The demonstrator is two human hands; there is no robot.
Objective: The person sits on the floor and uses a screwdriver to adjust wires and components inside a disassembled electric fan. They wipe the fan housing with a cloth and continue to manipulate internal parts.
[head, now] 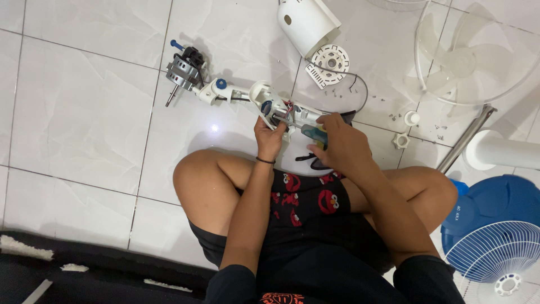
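A person sits cross-legged on a white tile floor (84, 112) and looks down at a taken-apart fan. The left hand (269, 138) is closed around the near end of a white fan neck (275, 107), a long plastic part with wires showing inside. This part lies flat on the floor right in front of the knees. Its long line runs away from the fingers, up and to the left, out to a metal motor (183, 70) at the far end. The right hand (340, 143) is just beside the left one, a bit nearer to the body, and its fingers are curled tight around a tool with a blue-green handle (313, 134). The tip of the tool points left toward the open part with the wires, but I cannot tell if it touches. Both arms reach forward over the legs with bent elbows, and both wrists are low. Both hands are about as close to the white part as each other. Past the hands lie a white cover (306, 22) and a round white disc (330, 59). To the right are a clear fan blade (467, 59), a metal pole (467, 138) and a blue fan base (495, 208).
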